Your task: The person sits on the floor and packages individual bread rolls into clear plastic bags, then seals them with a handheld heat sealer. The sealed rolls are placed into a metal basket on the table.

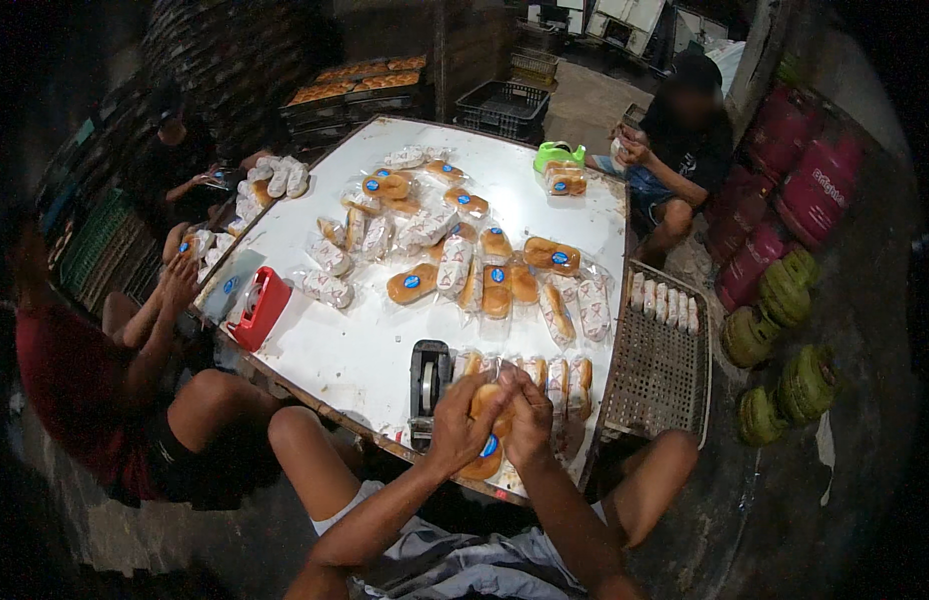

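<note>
Between my left hand point(458, 421) and my right hand point(530, 417) is a bread bun in a clear plastic bag point(481, 466), with a blue round sticker on it. Both hands grip the bag, and their fingertips come together at its far end. To the left of my left hand stands a black tape dispenser point(430, 382) with a roll of tape. Beyond my fingers, a row of bagged buns point(558, 379) stands side by side, partly hidden by my hands. A loose heap of bagged buns point(412, 280) spreads over the middle of the white table point(352, 371).
A plastic crate point(656, 390) with several wrapped buns stands at the table's right edge. A red tape dispenser point(260, 309) lies left, a green one point(559, 155) at the far right corner. Co-workers sit left and far right. Gas cylinders point(779, 289) stand on the right.
</note>
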`<state>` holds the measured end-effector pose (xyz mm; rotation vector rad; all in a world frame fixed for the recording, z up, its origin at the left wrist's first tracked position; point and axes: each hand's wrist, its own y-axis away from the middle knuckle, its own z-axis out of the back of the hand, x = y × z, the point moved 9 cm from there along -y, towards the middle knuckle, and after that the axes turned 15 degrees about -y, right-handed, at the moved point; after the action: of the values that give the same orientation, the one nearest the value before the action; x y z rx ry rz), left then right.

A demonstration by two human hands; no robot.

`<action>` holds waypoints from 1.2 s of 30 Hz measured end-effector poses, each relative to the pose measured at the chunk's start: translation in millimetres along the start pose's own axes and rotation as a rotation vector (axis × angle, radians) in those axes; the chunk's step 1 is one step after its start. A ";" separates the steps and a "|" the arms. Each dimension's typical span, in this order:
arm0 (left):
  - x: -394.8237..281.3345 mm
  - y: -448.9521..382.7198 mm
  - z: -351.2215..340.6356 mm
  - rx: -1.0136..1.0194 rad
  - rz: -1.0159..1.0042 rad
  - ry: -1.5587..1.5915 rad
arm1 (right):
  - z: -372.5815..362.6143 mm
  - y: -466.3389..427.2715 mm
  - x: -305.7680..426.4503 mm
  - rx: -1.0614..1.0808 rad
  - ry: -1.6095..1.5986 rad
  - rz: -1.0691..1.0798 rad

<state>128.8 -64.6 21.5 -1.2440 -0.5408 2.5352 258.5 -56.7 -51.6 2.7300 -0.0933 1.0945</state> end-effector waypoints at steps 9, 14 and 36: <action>41.2 10.6 -33.4 0.430 0.388 0.360 | -16.5 -6.0 64.7 0.297 0.617 0.216; 48.5 20.1 -43.0 0.476 0.566 0.425 | -2.2 -1.0 56.7 0.105 0.594 0.126; 37.9 11.4 -23.7 0.320 0.636 0.600 | -24.4 19.4 54.4 0.168 1.047 0.210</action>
<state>124.3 -55.0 -23.4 -2.1541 0.4430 2.3249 278.8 -69.8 6.3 1.9346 -0.1273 2.4978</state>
